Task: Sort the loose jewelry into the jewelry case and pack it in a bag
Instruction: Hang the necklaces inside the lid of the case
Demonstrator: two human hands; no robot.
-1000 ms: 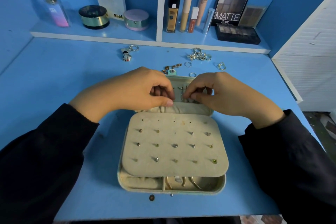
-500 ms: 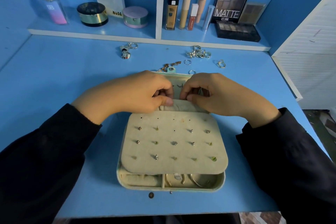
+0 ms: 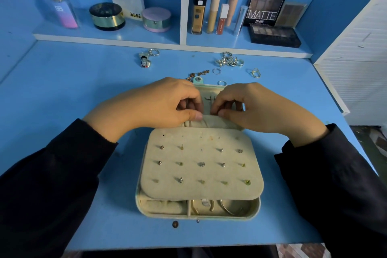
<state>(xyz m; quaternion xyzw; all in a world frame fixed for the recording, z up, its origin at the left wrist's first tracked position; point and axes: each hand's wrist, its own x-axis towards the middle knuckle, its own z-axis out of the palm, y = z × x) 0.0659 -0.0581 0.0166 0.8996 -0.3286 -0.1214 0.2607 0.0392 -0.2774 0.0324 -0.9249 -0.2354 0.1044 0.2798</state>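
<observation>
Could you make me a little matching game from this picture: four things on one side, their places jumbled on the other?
1 perfume bottle; 2 MATTE palette; 3 heap of silver rings; 4 dark bead
A desk, at near edge of jewelry case; B shelf, far left; C shelf, right section, propped upright; D desk, beyond the case
Pairs: 1-B, 2-C, 3-D, 4-A

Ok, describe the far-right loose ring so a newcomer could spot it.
Start at the MATTE palette, then drop to the blue desk. The ring lies alone there, right of the tangled silver pile.
</observation>
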